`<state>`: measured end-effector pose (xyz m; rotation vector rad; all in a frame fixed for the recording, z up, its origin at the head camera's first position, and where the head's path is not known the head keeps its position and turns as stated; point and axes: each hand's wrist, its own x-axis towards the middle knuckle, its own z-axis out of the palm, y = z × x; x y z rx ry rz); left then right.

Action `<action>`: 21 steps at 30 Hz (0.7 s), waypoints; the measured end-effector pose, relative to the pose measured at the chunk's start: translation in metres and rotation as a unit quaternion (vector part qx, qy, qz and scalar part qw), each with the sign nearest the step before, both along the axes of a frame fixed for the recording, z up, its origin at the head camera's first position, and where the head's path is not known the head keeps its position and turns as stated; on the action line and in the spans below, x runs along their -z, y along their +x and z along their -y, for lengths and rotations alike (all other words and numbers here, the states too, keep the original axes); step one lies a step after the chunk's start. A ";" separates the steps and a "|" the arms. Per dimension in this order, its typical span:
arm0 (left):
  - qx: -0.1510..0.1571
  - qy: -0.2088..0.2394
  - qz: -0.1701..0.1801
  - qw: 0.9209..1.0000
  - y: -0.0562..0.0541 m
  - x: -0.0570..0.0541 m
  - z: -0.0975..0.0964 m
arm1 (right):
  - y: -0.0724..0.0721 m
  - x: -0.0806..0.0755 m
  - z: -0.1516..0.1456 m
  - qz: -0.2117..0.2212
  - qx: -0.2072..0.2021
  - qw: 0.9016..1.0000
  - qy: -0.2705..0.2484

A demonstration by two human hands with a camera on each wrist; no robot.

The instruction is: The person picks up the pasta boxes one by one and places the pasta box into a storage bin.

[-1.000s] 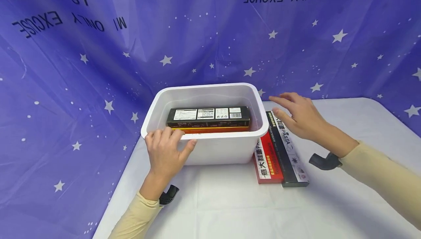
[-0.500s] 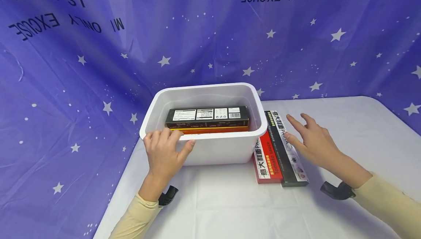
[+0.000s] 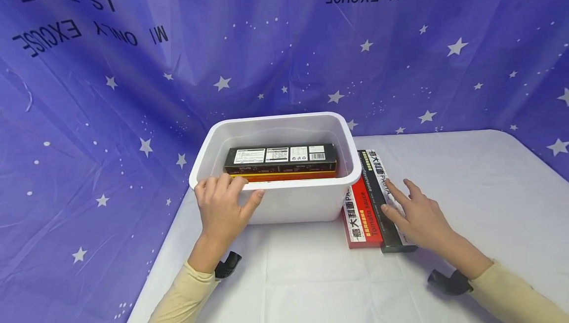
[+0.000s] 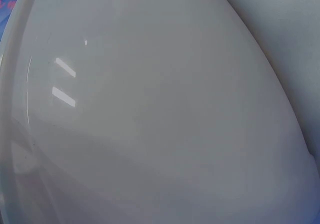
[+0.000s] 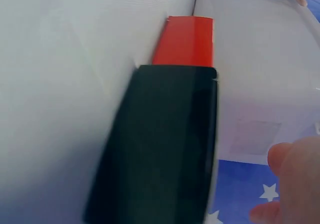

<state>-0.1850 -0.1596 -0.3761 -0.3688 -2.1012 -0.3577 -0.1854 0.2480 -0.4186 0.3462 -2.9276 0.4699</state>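
A white plastic bin (image 3: 302, 204) stands on the table, its outer wall filling most of the left wrist view. My left hand (image 3: 222, 209) grips the near rim at its left corner, fingers hooked over the edge and thumb along the outside. Inside the bin lies a black pasta box (image 3: 280, 155), with an orange-red one (image 3: 284, 177) under its front edge. To the right of the bin, a red pasta box (image 3: 366, 214) and a black-and-white pasta box (image 3: 380, 209) lie side by side. My right hand (image 3: 422, 219) hovers over the black-and-white box, fingers spread and holding nothing.
White cloth (image 3: 302, 273) covers the table. A purple star-printed curtain (image 3: 284, 56) hangs behind and down the left side. The bin's right wall overlaps the far part of the red box in the head view.
My right hand has moved from beside the bin's right rim, out to the right, then down and back over the black-and-white pasta box. The left hand keeps its grip on the rim.
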 end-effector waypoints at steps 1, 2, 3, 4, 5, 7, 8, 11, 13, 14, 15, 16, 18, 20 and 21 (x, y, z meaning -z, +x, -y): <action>0.000 0.000 -0.001 1.000 0.000 0.000 0.000 | 0.001 0.002 0.000 0.001 0.001 1.000 0.001; 0.000 0.000 -0.003 1.000 0.000 0.000 0.000 | 0.001 0.004 0.001 0.002 0.002 1.000 0.001; 0.000 0.000 -0.003 1.000 0.000 0.000 0.000 | 0.002 0.006 0.001 0.004 0.003 1.000 0.002; 0.000 0.002 -0.004 1.000 0.000 0.000 0.000 | 0.003 0.007 0.002 0.004 0.003 1.000 0.003; 0.000 0.002 -0.005 1.000 0.000 0.000 -0.001 | 0.003 0.009 0.003 0.004 0.003 1.000 0.004; 0.000 0.003 -0.003 1.000 0.001 0.000 -0.001 | 0.005 0.011 0.004 0.002 0.001 1.000 0.005; 0.000 0.002 -0.001 1.000 0.001 0.000 -0.001 | 0.005 0.012 0.005 0.000 -0.002 1.000 0.006; -0.001 0.001 0.000 1.000 0.001 0.000 0.000 | 0.007 0.015 0.008 -0.005 -0.011 1.000 0.015; -0.001 0.001 -0.001 1.000 0.000 0.000 0.000 | 0.009 0.018 0.010 -0.004 -0.016 1.000 0.024; -0.001 0.001 -0.001 1.000 0.000 0.000 0.000 | 0.009 0.020 0.010 -0.003 -0.016 0.999 0.028; -0.001 0.001 -0.001 1.000 0.000 0.000 0.000 | 0.009 0.022 0.009 -0.002 -0.017 0.999 0.033; -0.001 0.001 -0.001 1.000 0.000 -0.001 -0.001 | 0.009 0.023 0.009 -0.002 -0.017 0.999 0.038; -0.002 0.000 0.003 1.000 0.001 -0.001 -0.001 | 0.009 0.026 0.008 0.001 -0.017 0.999 0.043; -0.002 0.000 0.005 1.000 0.001 -0.001 -0.001 | 0.008 0.027 0.006 0.000 -0.016 0.999 0.047; -0.002 0.000 0.006 1.000 0.001 -0.001 -0.001 | 0.007 0.027 0.005 0.000 -0.016 0.999 0.048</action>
